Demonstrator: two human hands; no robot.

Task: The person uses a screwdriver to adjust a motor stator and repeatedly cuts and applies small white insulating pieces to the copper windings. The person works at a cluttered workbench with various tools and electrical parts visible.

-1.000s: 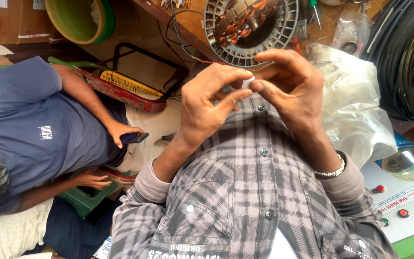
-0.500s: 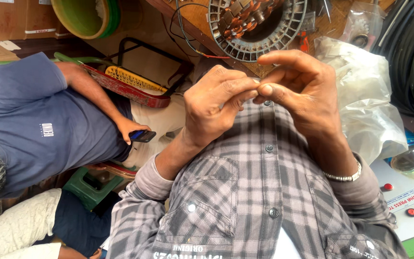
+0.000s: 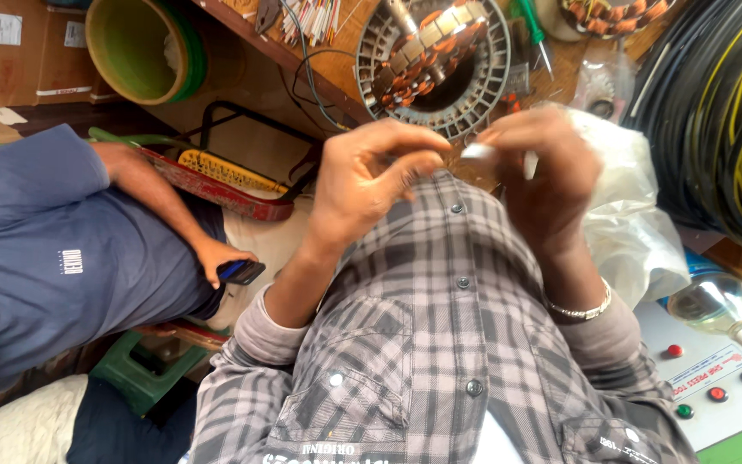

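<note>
Apart now: left hand (image 3: 362, 185), right hand (image 3: 543, 176).

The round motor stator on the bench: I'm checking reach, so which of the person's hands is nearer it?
Right. The right hand is just below the stator rim; the left hand sits lower, further off.
</note>
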